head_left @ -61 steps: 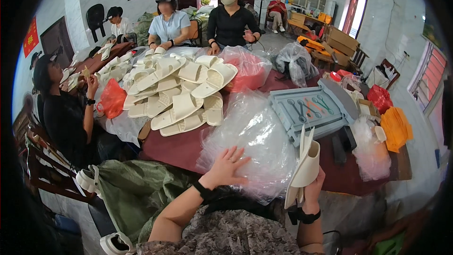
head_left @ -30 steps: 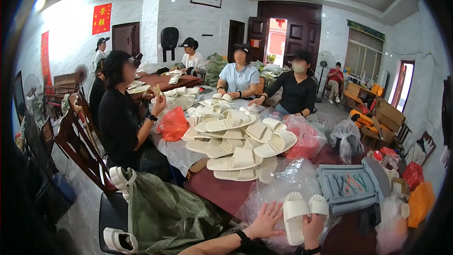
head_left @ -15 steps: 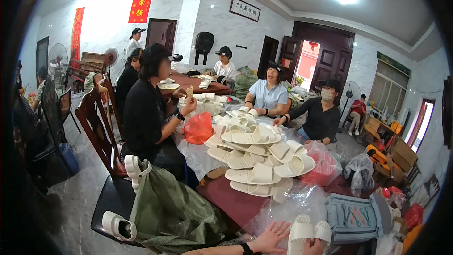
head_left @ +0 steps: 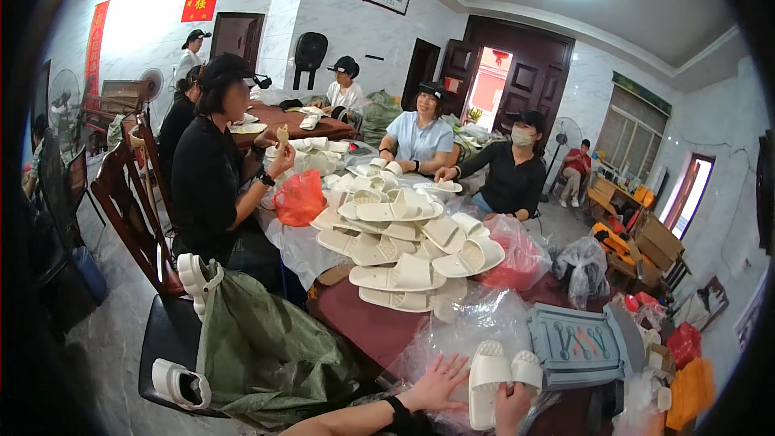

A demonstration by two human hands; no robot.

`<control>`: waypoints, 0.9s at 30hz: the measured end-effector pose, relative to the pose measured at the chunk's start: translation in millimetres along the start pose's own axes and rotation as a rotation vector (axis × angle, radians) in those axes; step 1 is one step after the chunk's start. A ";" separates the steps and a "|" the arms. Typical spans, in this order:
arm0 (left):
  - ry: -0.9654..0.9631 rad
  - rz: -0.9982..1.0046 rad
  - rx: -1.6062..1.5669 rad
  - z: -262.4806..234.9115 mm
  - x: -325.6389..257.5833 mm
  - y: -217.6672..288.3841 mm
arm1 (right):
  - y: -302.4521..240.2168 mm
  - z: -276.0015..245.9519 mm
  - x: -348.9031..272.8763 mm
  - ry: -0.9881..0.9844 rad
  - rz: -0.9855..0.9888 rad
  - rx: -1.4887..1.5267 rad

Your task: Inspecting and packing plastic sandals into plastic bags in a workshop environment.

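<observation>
My right hand [head_left: 513, 408] comes up from the lower edge, closed round a pair of cream slide slippers [head_left: 486, 387], held side by side with the toes upward. My left hand [head_left: 437, 385], a black band on its wrist, lies with fingers spread over a clear plastic bag [head_left: 464, 333] just left of the slippers. Its palm faces down, and it holds nothing. Beyond both hands rises a heap of cream slippers [head_left: 395, 277] on the dark red table [head_left: 337, 307]. Right of the slippers is a grey-blue plastic tray [head_left: 569, 365] with scissor-like tools pictured or lying on it.
A green woven sack [head_left: 266, 347] stands at the left by a chair [head_left: 165, 319], white clogs [head_left: 179, 383] beside it. Red bags [head_left: 300, 198] flank the heap. Several people sit round the table; one in black [head_left: 211, 165] holds a small pale piece. Boxes [head_left: 655, 244] are stacked at right.
The whole view has shifted, so the room appears further left. My hands show more fully, still beside each other, the right one keeping its hold on the slippers.
</observation>
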State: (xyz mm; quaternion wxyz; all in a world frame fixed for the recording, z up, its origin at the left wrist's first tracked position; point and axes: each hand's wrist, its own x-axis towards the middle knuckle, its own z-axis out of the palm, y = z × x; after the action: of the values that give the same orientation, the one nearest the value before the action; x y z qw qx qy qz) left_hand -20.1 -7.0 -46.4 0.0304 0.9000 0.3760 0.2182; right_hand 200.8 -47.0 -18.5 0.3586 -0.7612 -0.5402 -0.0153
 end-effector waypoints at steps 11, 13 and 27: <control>0.042 -0.006 0.003 0.5 -3.4 6.1 | 23.7 12.1 -5.0 0.044 -0.101 -0.040; 0.075 -0.009 -0.061 5.4 -7.5 12.2 | 20.5 7.2 -6.5 0.013 -0.061 -0.044; 0.095 0.015 -0.053 4.1 2.1 -3.4 | 14.3 10.1 1.3 0.012 -0.134 -0.044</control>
State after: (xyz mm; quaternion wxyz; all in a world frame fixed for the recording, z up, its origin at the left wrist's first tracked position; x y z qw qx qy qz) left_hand -19.3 -2.7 -50.0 0.0349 0.8903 0.3645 0.2706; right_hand 209.6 -42.5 -32.9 0.3430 -0.7308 -0.5875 -0.0557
